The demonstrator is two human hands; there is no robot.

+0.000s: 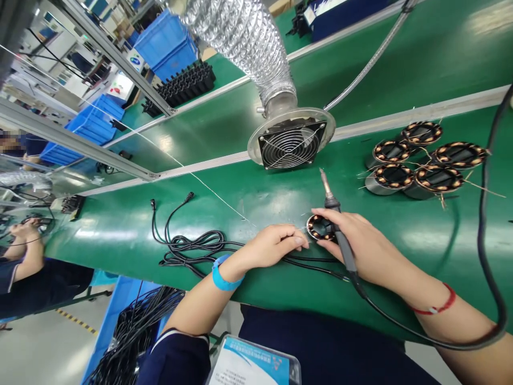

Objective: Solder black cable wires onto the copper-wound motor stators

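My right hand (360, 240) is closed around a soldering iron (343, 243), whose metal tip points up and away over the table. Its thumb and fingers also steady a round motor stator (319, 227) with copper windings. My left hand (278, 245) sits just left of the stator, fingers curled in a pinch. A thin pale wire (208, 188) slants down from the upper left to this hand; its end is hidden by the fingers. Short wire leads stick out of the stator near the left fingertips. Under both hands runs a black cable (308, 262).
Several similar stators (435, 179) stand at the right. A fume extractor (290, 147) on a foil duct hangs ahead. Coiled black cables (196, 246) lie at left, above a blue bin of cables (140, 321). The iron's cord (487, 214) loops at right. Another person's hands (28, 230) work far left.
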